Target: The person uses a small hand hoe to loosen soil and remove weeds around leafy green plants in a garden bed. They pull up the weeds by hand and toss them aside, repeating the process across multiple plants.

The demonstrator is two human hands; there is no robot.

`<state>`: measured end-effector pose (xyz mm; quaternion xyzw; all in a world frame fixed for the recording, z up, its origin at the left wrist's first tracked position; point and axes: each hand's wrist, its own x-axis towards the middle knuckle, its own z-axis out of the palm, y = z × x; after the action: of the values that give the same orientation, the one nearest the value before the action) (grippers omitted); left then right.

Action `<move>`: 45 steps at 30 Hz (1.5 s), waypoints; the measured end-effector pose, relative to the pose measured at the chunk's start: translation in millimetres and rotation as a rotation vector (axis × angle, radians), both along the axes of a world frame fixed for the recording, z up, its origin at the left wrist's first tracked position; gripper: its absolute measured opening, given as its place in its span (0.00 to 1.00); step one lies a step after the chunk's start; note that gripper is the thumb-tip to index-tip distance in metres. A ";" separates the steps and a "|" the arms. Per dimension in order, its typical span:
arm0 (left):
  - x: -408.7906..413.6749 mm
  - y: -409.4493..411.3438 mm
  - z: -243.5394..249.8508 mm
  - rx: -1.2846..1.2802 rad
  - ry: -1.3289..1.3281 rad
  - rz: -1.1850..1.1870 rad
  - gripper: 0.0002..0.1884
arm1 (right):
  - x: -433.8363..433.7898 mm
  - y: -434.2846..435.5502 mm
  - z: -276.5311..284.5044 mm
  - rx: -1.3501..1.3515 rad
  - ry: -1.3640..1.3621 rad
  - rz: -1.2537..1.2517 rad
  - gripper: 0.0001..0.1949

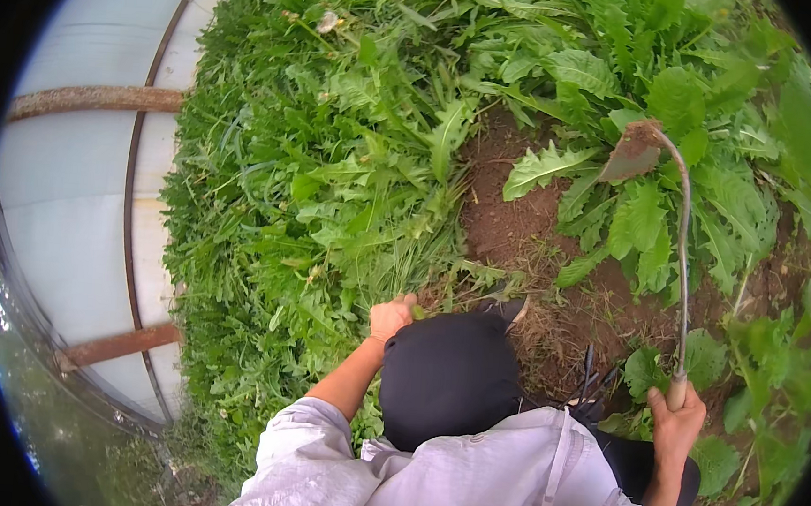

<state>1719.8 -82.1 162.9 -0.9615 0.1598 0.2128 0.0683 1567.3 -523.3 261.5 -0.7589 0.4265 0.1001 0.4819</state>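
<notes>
My right hand (677, 416) grips the wooden handle of a hand hoe (685, 230) at the lower right. Its curved metal neck rises to a soil-stained blade (635, 153), held over large toothed green leaves (650, 228). My left hand (392, 317) is beside my dark-clothed knee (450, 376), at the edge of dense weeds (354, 179). Its fingers are curled down near grass and leaves, partly hidden, so whether it holds any stems cannot be told. Bare brown soil (500, 203) lies between the weeds and the leafy plants.
A pale sheet wall (73, 159) with rusty metal bars (99, 101) stands at the left. Dry uprooted grass (548, 333) lies on the soil by my shoe (514, 310). More leafy plants (715, 461) grow close to my right arm.
</notes>
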 end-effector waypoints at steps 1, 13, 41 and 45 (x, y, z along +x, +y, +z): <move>-11.1 6.4 3.7 0.015 -0.008 0.021 0.10 | 4.9 -2.6 -4.4 0.013 -0.007 0.005 0.11; -304.0 121.2 203.8 0.645 0.284 0.931 0.14 | 63.3 -6.6 -73.1 0.216 -0.116 0.137 0.06; 273.2 -144.4 -91.9 -0.175 0.082 -0.553 0.10 | 9.4 -22.2 -11.0 0.044 -0.368 -0.493 0.12; 331.4 -174.0 -121.9 0.085 0.099 -0.452 0.14 | -39.0 -24.1 -28.7 -0.191 -0.327 -0.439 0.11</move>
<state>2051.2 -256.2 41.0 -0.8859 0.3649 0.2457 0.1468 1528.3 -547.4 232.8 -0.6964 0.5048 -0.1708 0.4806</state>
